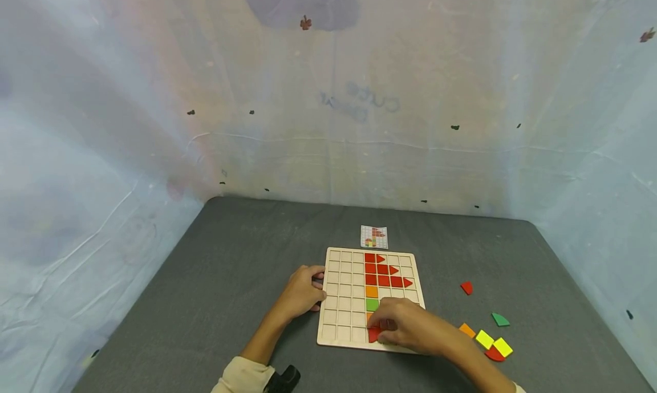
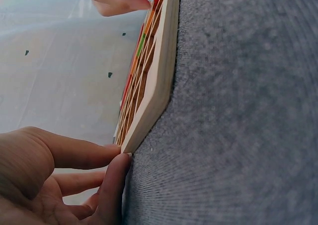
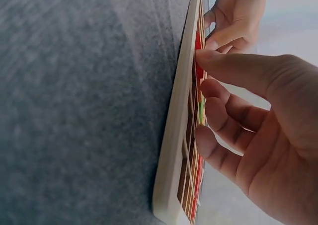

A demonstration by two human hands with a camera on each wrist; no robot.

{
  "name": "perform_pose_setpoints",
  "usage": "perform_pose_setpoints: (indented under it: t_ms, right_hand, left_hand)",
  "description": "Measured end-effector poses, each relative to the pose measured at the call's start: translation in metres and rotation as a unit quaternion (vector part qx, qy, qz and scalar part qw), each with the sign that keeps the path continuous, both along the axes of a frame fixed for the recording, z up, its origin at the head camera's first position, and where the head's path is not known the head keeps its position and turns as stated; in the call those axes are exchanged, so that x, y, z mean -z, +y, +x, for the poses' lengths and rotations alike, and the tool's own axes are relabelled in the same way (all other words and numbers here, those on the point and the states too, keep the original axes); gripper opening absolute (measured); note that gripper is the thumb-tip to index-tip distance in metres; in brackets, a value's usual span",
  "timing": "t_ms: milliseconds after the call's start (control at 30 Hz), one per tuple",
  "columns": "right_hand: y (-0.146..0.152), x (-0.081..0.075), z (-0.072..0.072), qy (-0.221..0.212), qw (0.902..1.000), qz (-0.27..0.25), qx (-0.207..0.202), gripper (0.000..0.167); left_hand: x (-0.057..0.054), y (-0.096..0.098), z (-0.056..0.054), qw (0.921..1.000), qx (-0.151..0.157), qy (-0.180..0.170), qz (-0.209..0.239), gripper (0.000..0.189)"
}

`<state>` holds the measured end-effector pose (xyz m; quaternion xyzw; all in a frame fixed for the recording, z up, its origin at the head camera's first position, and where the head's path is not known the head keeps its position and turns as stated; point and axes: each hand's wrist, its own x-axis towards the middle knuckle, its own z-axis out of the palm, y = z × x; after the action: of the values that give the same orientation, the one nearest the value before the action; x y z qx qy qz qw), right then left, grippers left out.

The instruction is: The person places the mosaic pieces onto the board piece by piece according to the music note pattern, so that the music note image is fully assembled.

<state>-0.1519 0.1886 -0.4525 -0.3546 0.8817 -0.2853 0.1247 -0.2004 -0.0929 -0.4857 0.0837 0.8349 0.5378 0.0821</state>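
Observation:
A light wooden grid board (image 1: pixel 339 302) lies on the grey table, several coloured tiles set in its cells. My left hand (image 1: pixel 301 292) pinches the board's left edge between thumb and fingers, as the left wrist view shows. Over the lower middle of the board, my right hand (image 1: pixel 408 324) has its thumb on a red tile (image 1: pixel 374 335); its other fingers curve loosely close above the cells. Higher in the same column are a green tile (image 1: pixel 372 305) and an orange tile (image 1: pixel 372 291). Red tiles (image 1: pixel 382 269) form three rows near the top. The right hand hides some lower cells.
Behind the board lies a small printed pattern card (image 1: pixel 373 237). To the right are loose tiles: a red one (image 1: pixel 466 288), a green one (image 1: pixel 500 319), an orange one (image 1: pixel 466 330), two yellow ones (image 1: pixel 485 339) and a curved red one (image 1: pixel 495 354). A pale sheet (image 1: pixel 328 96) hangs around the table.

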Motion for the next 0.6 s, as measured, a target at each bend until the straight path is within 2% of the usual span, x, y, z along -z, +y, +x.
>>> perform_pose_setpoints:
  t_ms: [167, 367, 600]
  right_hand:
    - [0.0032, 0.0016, 0.0008, 0.013, 0.9998, -0.007, 0.017, 0.015]
    - [0.0042, 0.0025, -0.0001, 0.002, 0.9999, -0.008, 0.012, 0.016]
    - [0.0026, 0.0034, -0.0002, 0.013, 0.9998, -0.005, 0.015, 0.017]
  left_hand:
    - [-0.0004, 0.0005, -0.0002, 1.0000, 0.000, -0.002, 0.000, 0.065]
    - [-0.0006, 0.0007, 0.0001, 1.0000, -0.001, -0.001, 0.001, 0.065]
    - [-0.0003, 0.0008, 0.0005, 1.0000, -0.001, 0.001, -0.001, 0.065]
